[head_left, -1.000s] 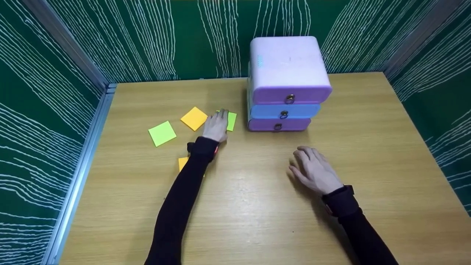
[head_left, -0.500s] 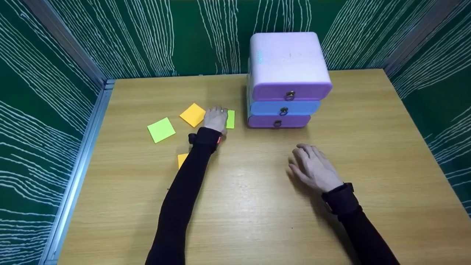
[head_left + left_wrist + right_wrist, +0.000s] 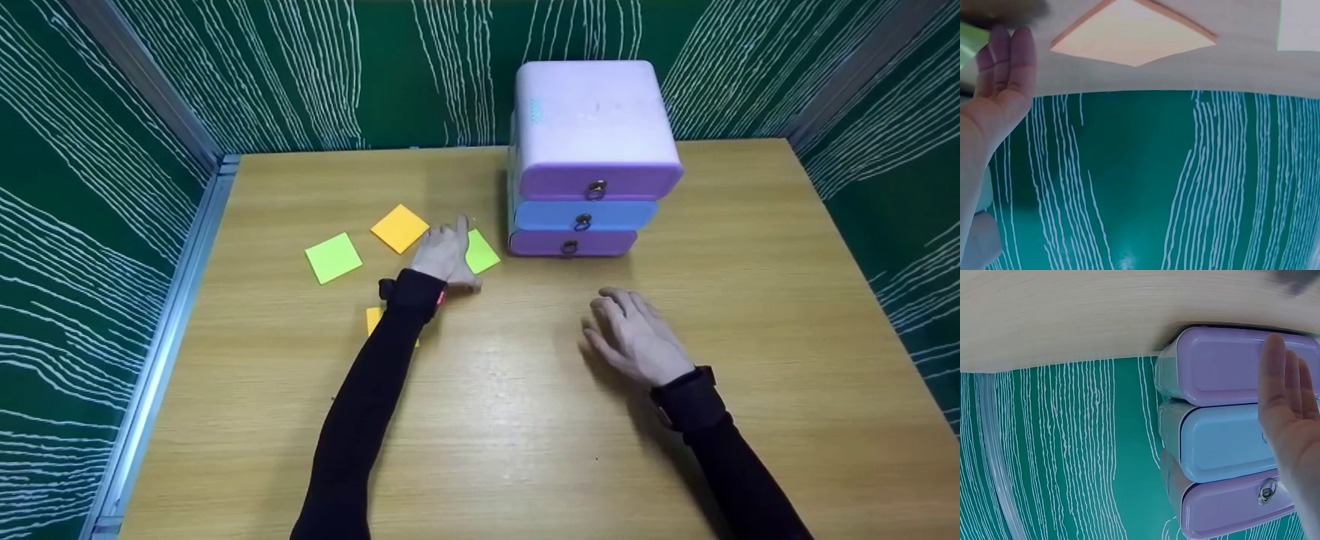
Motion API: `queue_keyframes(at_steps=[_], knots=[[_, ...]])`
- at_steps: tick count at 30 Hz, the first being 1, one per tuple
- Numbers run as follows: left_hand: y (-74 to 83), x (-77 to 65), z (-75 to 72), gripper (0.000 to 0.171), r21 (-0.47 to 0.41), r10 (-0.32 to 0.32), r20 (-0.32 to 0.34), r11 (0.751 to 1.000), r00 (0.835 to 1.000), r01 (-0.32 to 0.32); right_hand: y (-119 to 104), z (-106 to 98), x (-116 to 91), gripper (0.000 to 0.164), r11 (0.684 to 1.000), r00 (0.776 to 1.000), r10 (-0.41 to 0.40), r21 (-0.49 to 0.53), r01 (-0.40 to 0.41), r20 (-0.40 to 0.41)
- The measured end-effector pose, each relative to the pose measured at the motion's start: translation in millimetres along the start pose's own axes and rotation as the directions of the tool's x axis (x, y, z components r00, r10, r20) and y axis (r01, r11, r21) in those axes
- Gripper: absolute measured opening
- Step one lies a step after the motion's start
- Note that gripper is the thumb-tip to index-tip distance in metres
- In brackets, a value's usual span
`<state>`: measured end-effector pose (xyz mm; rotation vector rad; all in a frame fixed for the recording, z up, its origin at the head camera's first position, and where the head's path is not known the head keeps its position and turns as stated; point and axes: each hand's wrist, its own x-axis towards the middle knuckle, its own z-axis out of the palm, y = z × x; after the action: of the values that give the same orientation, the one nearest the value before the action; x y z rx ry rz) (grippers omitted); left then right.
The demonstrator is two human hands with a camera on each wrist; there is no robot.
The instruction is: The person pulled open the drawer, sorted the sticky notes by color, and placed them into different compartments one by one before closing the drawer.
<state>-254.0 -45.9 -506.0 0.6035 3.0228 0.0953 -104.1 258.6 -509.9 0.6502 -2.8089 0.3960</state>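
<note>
In the head view my left hand [image 3: 442, 255] lies over the left part of a lime-green sticky note pad [image 3: 481, 253], thumb and forefinger spread on either side of it. The left wrist view shows straight fingers [image 3: 1021, 59] right at the pad's edge. Just left of that hand is an orange sticky note pad [image 3: 400, 229], and farther left another green pad [image 3: 333, 258]. A second orange pad [image 3: 373, 318] is partly hidden under the left forearm. My right hand [image 3: 641, 337] hovers low over the table with fingers loosely bent, holding nothing.
A small chest of drawers [image 3: 596, 112] with purple and blue fronts and ring pulls stands at the back, right of the pads. Green walls [image 3: 401, 75] with white streaks enclose the wooden table [image 3: 495, 435] at back and sides.
The green pad by my left hand has turned and shifted slightly right. The left hand's thumb and forefinger have spread apart. My right hand has barely moved.
</note>
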Motion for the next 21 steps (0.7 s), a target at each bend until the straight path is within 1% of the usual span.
queue_keyframes(at_steps=[2, 4, 6, 8, 10, 13, 15, 17, 19, 21], knots=[[0.5, -4.4, 2.1, 0.116, -0.014, 0.025, -0.021, 1.000, 0.999, -0.025, -1, 0, 1, 0.041, 1.000, 1.000, -0.005, 0.000, 0.005, -0.010], [1.7, -9.2, 3.2, 0.114, -0.018, 0.045, -0.048, 0.999, 0.998, -0.046, -2, 1, 2, 0.040, 1.000, 0.999, -0.018, -0.001, 0.018, -0.033], [3.7, -14.6, 3.5, 0.112, -0.032, 0.054, -0.064, 0.998, 0.996, -0.056, -4, 2, 3, 0.040, 0.999, 0.998, -0.038, 0.000, 0.038, -0.055], [6.7, -20.7, 2.8, 0.111, -0.045, 0.061, -0.068, 0.997, 0.996, -0.064, -5, 3, 4, 0.039, 0.998, 0.996, -0.056, 0.001, 0.056, -0.070], [11.8, -27.7, 0.7, 0.110, -0.064, 0.074, -0.053, 0.995, 0.996, -0.077, -6, 4, 6, 0.040, 0.998, 0.995, -0.067, 0.007, 0.068, -0.072], [23.0, -38.7, -4.4, 0.108, -0.091, 0.114, -0.030, 0.989, 0.993, -0.117, -9, 3, 9, 0.043, 0.997, 0.996, -0.072, 0.018, 0.073, -0.061], [32.3, -45.9, -8.6, 0.105, -0.109, 0.153, -0.032, 0.982, 0.988, -0.155, -11, 3, 10, 0.046, 0.997, 0.996, -0.073, 0.018, 0.074, -0.056], [42.1, -52.8, -12.6, 0.100, -0.120, 0.191, -0.055, 0.973, 0.980, -0.197, -14, 3, 12, 0.051, 0.996, 0.995, -0.084, 0.013, 0.085, -0.055], [52.0, -59.4, -16.3, 0.097, -0.115, 0.231, -0.079, 0.964, 0.970, -0.239, -16, 4, 14, 0.058, 0.994, 0.993, -0.103, 0.011, 0.104, -0.063], [60.8, -64.9, -18.8, 0.094, -0.101, 0.269, -0.103, 0.955, 0.958, -0.279, -20, 4, 16, 0.069, 0.992, 0.990, -0.127, 0.007, 0.127, -0.068]])
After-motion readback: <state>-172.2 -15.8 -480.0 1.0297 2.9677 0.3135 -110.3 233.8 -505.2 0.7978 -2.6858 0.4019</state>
